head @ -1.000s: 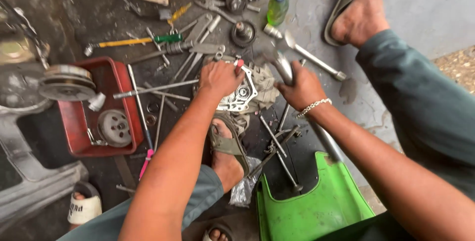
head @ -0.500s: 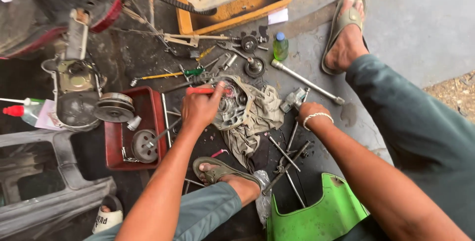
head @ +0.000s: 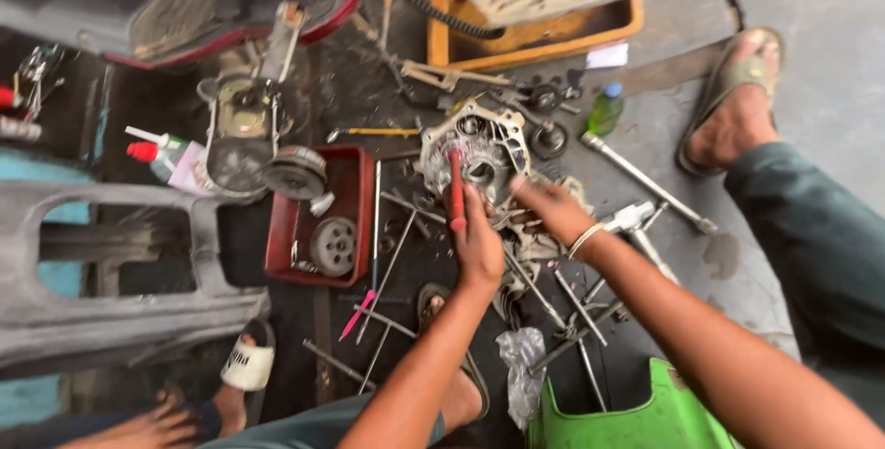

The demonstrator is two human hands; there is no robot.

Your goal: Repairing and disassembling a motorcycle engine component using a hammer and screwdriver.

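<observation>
Centrally: engine casing (head: 479, 149) on oily floor, opened, gears exposed. Left hand (head: 479, 242) fisted round red-handled tool (head: 456, 193), tip in casing. Right hand (head: 551, 209) fingers together, steadying rim. Loose bolts, rods around; reassembly unfinished.

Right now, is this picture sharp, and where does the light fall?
Head view: soft all over with motion blur, worst on the left hand gripping the red tool and the right hand by the engine case; even daylight, no hard shadows; dull sheen on the concrete; edges bend from a wide lens.
</observation>
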